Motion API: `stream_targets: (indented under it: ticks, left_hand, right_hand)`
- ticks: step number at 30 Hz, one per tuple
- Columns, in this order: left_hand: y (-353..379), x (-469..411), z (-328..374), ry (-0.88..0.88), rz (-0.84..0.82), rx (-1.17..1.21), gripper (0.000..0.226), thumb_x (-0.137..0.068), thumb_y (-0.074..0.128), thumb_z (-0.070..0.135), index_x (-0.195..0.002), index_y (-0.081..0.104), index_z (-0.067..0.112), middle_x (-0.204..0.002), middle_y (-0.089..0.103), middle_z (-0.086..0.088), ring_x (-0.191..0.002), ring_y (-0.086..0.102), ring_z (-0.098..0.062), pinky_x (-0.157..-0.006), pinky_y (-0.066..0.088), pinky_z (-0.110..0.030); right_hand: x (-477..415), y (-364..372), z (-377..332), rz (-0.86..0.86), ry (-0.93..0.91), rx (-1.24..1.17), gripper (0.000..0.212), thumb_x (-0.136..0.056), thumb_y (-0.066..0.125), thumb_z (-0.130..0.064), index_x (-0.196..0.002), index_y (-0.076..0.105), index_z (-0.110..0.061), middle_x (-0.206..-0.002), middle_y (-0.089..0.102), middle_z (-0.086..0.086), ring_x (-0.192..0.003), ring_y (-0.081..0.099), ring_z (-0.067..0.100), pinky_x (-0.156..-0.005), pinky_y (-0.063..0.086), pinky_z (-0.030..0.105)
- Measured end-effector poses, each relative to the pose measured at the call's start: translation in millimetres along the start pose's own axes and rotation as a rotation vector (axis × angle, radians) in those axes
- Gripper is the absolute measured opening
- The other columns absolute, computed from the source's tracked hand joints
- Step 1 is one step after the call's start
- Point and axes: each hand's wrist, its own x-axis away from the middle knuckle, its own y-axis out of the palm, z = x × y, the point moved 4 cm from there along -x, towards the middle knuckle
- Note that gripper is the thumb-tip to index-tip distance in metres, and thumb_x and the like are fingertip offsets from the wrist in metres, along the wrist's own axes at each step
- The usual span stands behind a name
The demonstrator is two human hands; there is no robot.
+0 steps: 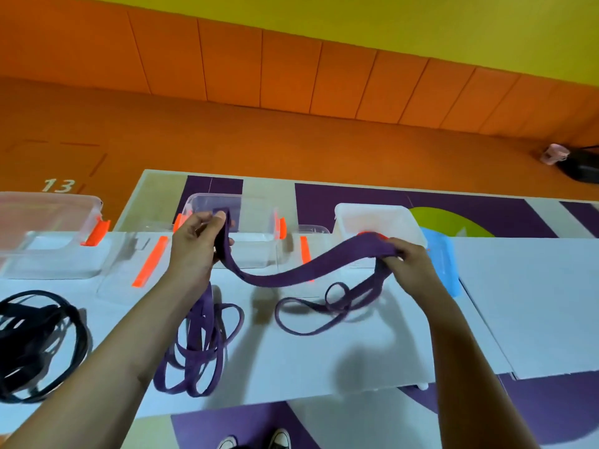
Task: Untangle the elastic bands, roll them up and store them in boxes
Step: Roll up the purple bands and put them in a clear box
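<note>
At the lower left a black band (pixel 32 348) lies heaped on the table (pixel 534 303). At centre left, the left hand (pixel 194 244) grips the purple band (pixel 291 278) near one end. The band sags across to the right hand (pixel 405 264), whose fingers curl over it at centre right. Its loose loops lie on the table below both hands.

The only readable mark is the pale number 13 (pixel 58 185), painted on the orange floor (pixel 227 140). It lies well to the left of the left hand (pixel 194 244) and farther off, just beyond the far rim of the clear box (pixel 64 198) with an orange latch.
</note>
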Motion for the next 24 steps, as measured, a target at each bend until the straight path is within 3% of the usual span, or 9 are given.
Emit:
stream_targets:
  ticks: [3,4,7,10,13,15,17,21,24]
  left_hand:
    - [2.9,0.2,0.6,0.004,-0.025,-0.003,0.016,-0.101,0.062,0.023,-0.085,0.064,0.025,-0.096,0.069,-0.013,-0.063,0.059,-0.020,-0.067,0.052,-0.033]
    - [4.0,1.3,1.0,0.004,-0.034,-0.002,0.015,-0.102,0.061,0.023,-0.087,0.065,0.023,-0.094,0.070,-0.010,-0.063,0.060,-0.020,-0.066,0.054,-0.032]
    - [6.8,8.8,-0.7,-0.015,-0.060,-0.003,0.012,-0.102,0.060,0.021,-0.092,0.066,0.018,-0.096,0.075,-0.008,-0.070,0.066,-0.026,-0.068,0.059,-0.035]
    - [9.3,21.4,-4.9,-0.103,-0.117,0.055,0.013,-0.101,0.061,0.017,-0.106,0.069,0.008,-0.104,0.077,-0.012,-0.090,0.073,-0.027,-0.079,0.060,-0.034]
    - [16.6,41.1,-2.6,-0.135,-0.247,0.056,0.015,-0.098,0.062,0.011,-0.106,0.073,0.007,-0.105,0.078,-0.009,-0.100,0.073,-0.020,-0.088,0.056,-0.026]
    - [20.6,49.2,-3.4,-0.117,-0.318,0.008,0.017,-0.096,0.065,0.012,-0.108,0.075,0.006,-0.111,0.077,-0.014,-0.105,0.071,-0.024,-0.098,0.053,-0.033]
    - [22.3,50.8,-9.7,-0.116,-0.349,-0.030,0.019,-0.093,0.069,0.014,-0.108,0.076,0.004,-0.115,0.074,-0.021,-0.101,0.068,-0.027,-0.098,0.051,-0.039]
    - [24.3,56.9,-24.0,-0.155,-0.313,-0.048,0.011,-0.093,0.069,0.010,-0.093,0.079,0.013,-0.098,0.077,-0.015,-0.087,0.069,-0.022,-0.085,0.053,-0.035]
    - [20.3,58.8,-31.3,-0.154,-0.282,-0.030,0.011,-0.092,0.070,0.007,-0.090,0.079,0.012,-0.095,0.076,-0.018,-0.087,0.072,-0.029,-0.085,0.056,-0.039]
  right_hand:
    - [-8.2,-5.4,7.2,0.149,0.125,-0.157,0.023,-0.096,0.053,0.002,-0.081,0.068,-0.009,-0.053,0.059,0.000,-0.051,0.060,0.017,-0.069,0.061,0.031]
    - [-10.8,-6.2,10.0,0.187,0.151,-0.114,0.022,-0.096,0.055,-0.004,-0.080,0.066,-0.014,-0.054,0.057,0.001,-0.050,0.058,0.021,-0.067,0.061,0.037]
    - [-14.7,-4.1,16.1,0.133,0.123,0.230,0.015,-0.095,0.064,-0.024,-0.080,0.061,-0.024,-0.064,0.057,-0.004,-0.069,0.060,0.027,-0.061,0.045,0.032]
    - [-13.7,16.6,40.9,-0.188,0.244,0.430,0.018,-0.085,0.078,-0.033,-0.094,0.062,-0.029,-0.088,0.064,-0.003,-0.095,0.065,0.029,-0.083,0.051,0.038]
    - [1.5,42.7,55.8,-0.647,0.314,0.532,0.082,-0.070,0.088,-0.049,-0.139,0.045,-0.042,-0.133,0.048,-0.006,-0.125,0.056,0.024,-0.106,0.045,0.039]
    - [12.6,61.5,42.9,-0.759,0.296,0.441,0.098,-0.072,0.086,-0.054,-0.151,0.030,-0.044,-0.151,0.042,-0.002,-0.137,0.047,0.022,-0.107,0.039,0.033]
    - [17.9,79.5,16.6,-0.712,0.211,0.228,0.088,-0.080,0.080,-0.054,-0.151,0.029,-0.047,-0.156,0.041,-0.002,-0.144,0.041,0.020,-0.108,0.036,0.030]
    - [45.4,118.6,-48.1,-0.852,-0.010,-0.239,0.070,-0.089,0.078,-0.034,-0.146,0.040,-0.049,-0.143,0.055,-0.014,-0.141,0.045,0.007,-0.117,0.034,0.030]
    - [64.8,152.1,-70.8,-0.801,-0.084,-0.382,0.059,-0.090,0.078,-0.014,-0.140,0.052,-0.031,-0.128,0.068,-0.016,-0.124,0.060,0.001,-0.099,0.045,0.016]
